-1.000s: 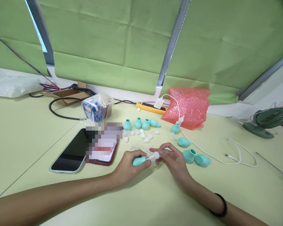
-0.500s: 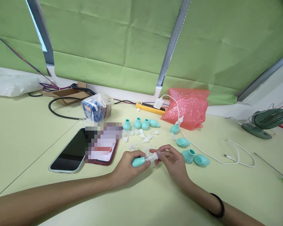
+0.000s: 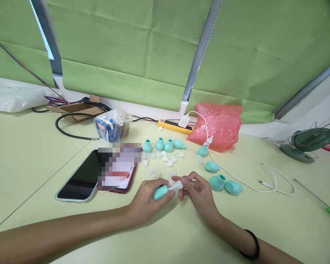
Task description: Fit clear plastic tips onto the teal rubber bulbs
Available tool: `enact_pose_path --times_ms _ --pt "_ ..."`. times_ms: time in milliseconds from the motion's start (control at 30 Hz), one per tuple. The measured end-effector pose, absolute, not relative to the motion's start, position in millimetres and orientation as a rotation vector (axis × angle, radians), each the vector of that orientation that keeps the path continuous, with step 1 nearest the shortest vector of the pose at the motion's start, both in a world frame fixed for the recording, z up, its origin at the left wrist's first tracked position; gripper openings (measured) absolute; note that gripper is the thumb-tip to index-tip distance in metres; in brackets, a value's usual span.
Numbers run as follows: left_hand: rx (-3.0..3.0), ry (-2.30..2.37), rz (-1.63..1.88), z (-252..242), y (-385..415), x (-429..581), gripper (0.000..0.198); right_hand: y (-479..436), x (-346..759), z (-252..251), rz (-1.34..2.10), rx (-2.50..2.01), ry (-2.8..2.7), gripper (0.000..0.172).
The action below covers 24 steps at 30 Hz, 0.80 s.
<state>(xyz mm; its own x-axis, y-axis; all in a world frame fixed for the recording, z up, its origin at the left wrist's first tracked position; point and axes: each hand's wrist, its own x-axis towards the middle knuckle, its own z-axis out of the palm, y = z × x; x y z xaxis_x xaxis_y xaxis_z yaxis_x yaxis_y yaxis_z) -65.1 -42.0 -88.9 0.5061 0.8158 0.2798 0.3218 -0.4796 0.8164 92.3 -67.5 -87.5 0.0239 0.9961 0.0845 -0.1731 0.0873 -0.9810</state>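
My left hand (image 3: 148, 198) is wrapped round a turquoise squeeze bulb (image 3: 160, 192) with a clear tube (image 3: 172, 187) in its neck. At the tube's far end, the fingertips of my right hand (image 3: 199, 194) pinch a small whitish nozzle tip (image 3: 179, 184), which touches the tube. Clear plastic pieces (image 3: 154, 173) lie just beyond my hands, with several white nozzle tips (image 3: 169, 163) behind them. To the right of my right hand rest an upright open bulb (image 3: 217, 182) and one on its side (image 3: 233, 187). Another bulb (image 3: 202, 150) carries a clear tip.
Left of my hands lie a black-screened phone (image 3: 78, 178) and a red-cased phone (image 3: 123, 183). A yellow power strip (image 3: 173, 126) and pink bubble-wrap bag (image 3: 217, 126) are at the back. A white cable (image 3: 247, 187), screwdriver (image 3: 313, 196) and green fan (image 3: 313, 141) occupy the right.
Both hands keep hold of the bulb and nozzle tip, with the right fingers slightly shifted around the tip. The view has moved very slightly; the things on the table stay put.
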Motion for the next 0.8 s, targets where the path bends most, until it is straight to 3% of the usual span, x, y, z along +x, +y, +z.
enact_pose_path --times_ms 333,800 --pt "2.152 0.903 0.994 -93.3 -45.5 -65.3 0.018 -75.5 83.1 -89.3 1.098 -1.06 -1.116 0.031" --pt "2.404 0.795 1.247 -99.8 -46.7 -64.2 0.015 -78.2 83.7 -81.3 1.189 -0.991 -1.078 0.028"
